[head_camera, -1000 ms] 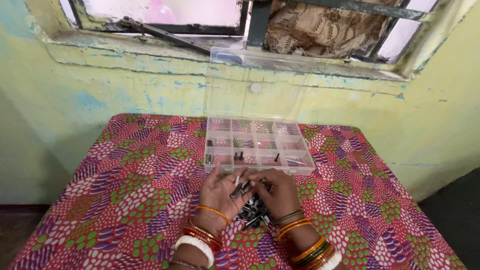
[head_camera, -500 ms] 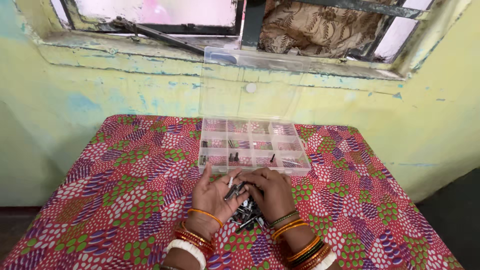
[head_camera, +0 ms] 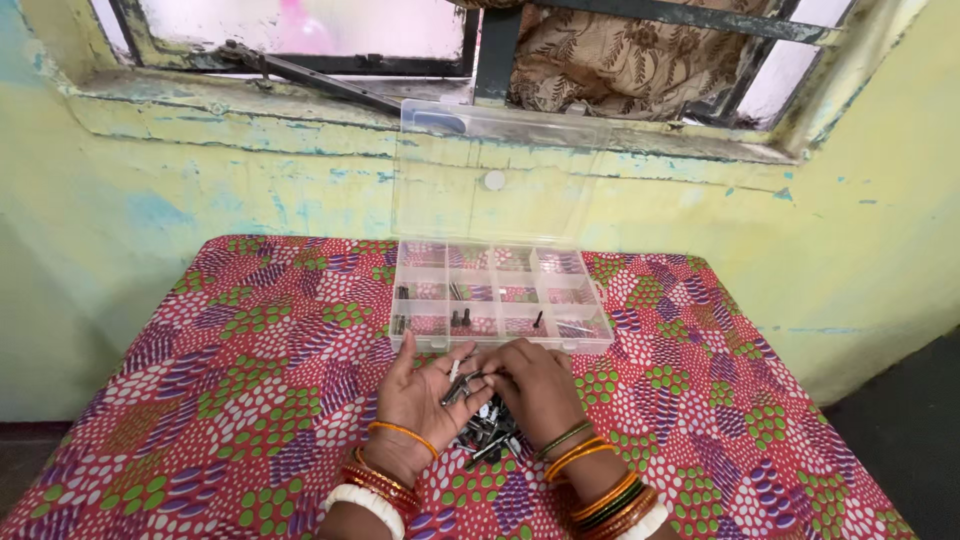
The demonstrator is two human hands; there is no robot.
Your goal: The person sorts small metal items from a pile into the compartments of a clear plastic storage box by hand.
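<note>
One clear organiser box (head_camera: 497, 296) on the tabletop (head_camera: 250, 390), lid up, twelve compartments in three rows of four. Two hands: left hand (head_camera: 418, 398), right hand (head_camera: 535, 383). One pile of small dark screws (head_camera: 487, 432), too many to count.
</note>
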